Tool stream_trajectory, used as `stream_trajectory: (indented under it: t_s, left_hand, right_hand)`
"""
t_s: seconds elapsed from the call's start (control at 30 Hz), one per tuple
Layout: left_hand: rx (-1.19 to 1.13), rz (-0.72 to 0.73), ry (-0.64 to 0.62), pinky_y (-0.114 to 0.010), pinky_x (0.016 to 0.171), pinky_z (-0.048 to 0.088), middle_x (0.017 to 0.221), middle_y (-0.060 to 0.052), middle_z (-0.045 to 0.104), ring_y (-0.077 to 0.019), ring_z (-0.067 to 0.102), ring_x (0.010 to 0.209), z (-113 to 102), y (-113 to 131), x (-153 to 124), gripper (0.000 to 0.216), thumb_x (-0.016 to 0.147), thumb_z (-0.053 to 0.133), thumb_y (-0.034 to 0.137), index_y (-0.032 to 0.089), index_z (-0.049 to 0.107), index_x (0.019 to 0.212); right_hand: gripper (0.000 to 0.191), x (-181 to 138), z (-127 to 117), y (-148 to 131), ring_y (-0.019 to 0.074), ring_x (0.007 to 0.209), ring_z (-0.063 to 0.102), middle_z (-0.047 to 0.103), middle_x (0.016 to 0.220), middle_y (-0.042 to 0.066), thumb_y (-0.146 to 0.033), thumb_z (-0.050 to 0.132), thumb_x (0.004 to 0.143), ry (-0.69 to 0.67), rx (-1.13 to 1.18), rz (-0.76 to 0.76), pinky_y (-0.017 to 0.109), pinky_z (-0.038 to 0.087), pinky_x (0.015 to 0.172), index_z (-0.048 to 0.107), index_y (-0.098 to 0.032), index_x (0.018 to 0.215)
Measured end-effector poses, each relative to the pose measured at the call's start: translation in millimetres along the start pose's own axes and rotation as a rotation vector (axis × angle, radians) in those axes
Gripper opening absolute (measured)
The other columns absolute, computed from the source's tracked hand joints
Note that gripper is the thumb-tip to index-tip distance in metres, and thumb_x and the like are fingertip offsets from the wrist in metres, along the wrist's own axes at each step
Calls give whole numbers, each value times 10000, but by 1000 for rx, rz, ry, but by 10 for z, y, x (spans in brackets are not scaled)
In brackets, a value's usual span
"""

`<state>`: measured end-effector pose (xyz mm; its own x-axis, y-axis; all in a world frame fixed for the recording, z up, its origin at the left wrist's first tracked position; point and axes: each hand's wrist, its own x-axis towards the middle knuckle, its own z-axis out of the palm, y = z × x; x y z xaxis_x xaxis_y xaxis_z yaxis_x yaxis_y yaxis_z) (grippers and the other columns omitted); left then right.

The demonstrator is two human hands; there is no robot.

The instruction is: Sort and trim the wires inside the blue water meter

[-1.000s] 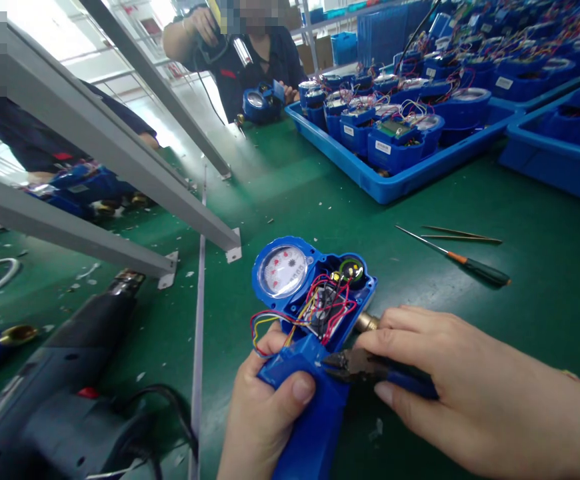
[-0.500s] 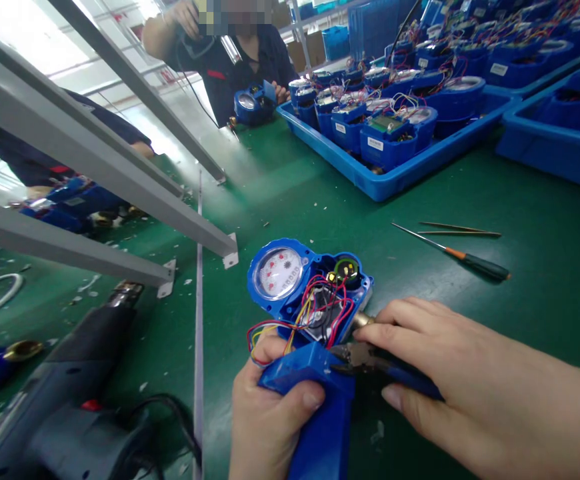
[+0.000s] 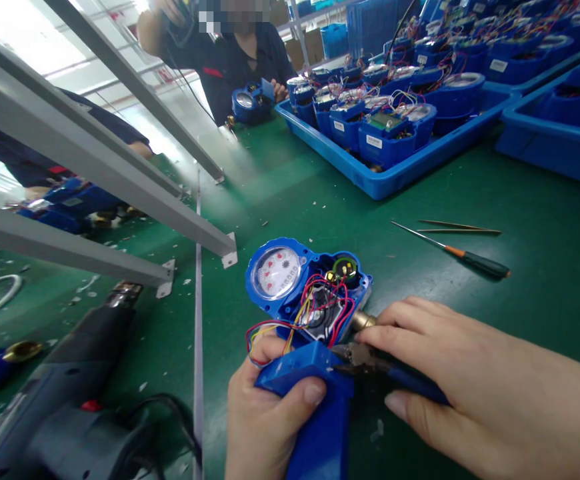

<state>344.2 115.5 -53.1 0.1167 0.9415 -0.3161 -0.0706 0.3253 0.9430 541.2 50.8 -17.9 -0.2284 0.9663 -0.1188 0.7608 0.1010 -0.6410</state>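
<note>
My left hand point(image 3: 273, 417) is closed around a blue plastic casing point(image 3: 323, 427), thumb on its near face. Cutting pliers point(image 3: 363, 357) with blue handles are in my right hand point(image 3: 455, 373). Their jaws are at the casing's upper right edge; whether they bite into it I cannot tell. Just beyond lies an opened blue water meter point(image 3: 255, 287) with a round dial point(image 3: 277, 272) and a brass pipe end point(image 3: 363, 321), close to my right fingertips. Red, yellow and black wires point(image 3: 310, 303) run out of its housing toward my left fingers.
A heat gun point(image 3: 75, 387) lies at the left, below grey metal posts point(image 3: 185, 227). A screwdriver point(image 3: 470, 259) and tweezers point(image 3: 460, 231) lie at the right. Blue trays point(image 3: 380, 187) of wired meters stand behind. Across the table, a co-worker point(image 3: 250, 60) holds another meter point(image 3: 250, 103).
The pliers' jaws have shifted slightly, and my right thumb sits a little lower. My left hand keeps its hold on the casing. The co-worker's raised hand has moved up and left.
</note>
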Motion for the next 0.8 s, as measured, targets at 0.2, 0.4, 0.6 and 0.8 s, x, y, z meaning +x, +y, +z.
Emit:
stream_trajectory:
  t_s: [0.2, 0.4, 0.6, 0.8]
  left_hand:
    - [63, 51, 2, -151, 483, 470, 650, 41, 592, -88, 558, 523, -8, 19, 21, 503, 382, 961, 396, 170, 581, 622]
    - [43, -47, 17, -140, 457, 444, 590, 37, 609, -86, 544, 490, 22, 75, -20, 534, 333, 972, 385, 168, 573, 613]
    - [80, -58, -3, -153, 449, 446, 586, 26, 612, -94, 540, 486, -25, 86, -10, 504, 365, 963, 379, 171, 579, 616]
    - [87, -65, -54, -169, 438, 453, 585, 24, 606, -100, 547, 474, -68, 66, 25, 502, 381, 960, 386, 167, 573, 613]
  right_hand:
    - [287, 41, -16, -76, 298, 1027, 557, 598, 1105, 68, -198, 670, 837, -150, 29, 104, 531, 519, 888, 624, -221, 1119]
    - [270, 38, 18, -80, 300, 1051, 546, 590, 1134, 61, -185, 629, 861, -157, 39, 95, 549, 512, 896, 611, -217, 1128]
    - [198, 73, 75, -87, 278, 1006, 572, 595, 1111, 71, -176, 595, 874, -138, 78, 89, 492, 528, 877, 618, -196, 1070]
    - [149, 85, 76, -86, 247, 970, 589, 613, 1076, 61, -148, 593, 872, -116, 149, 68, 432, 529, 879, 628, -182, 1013]
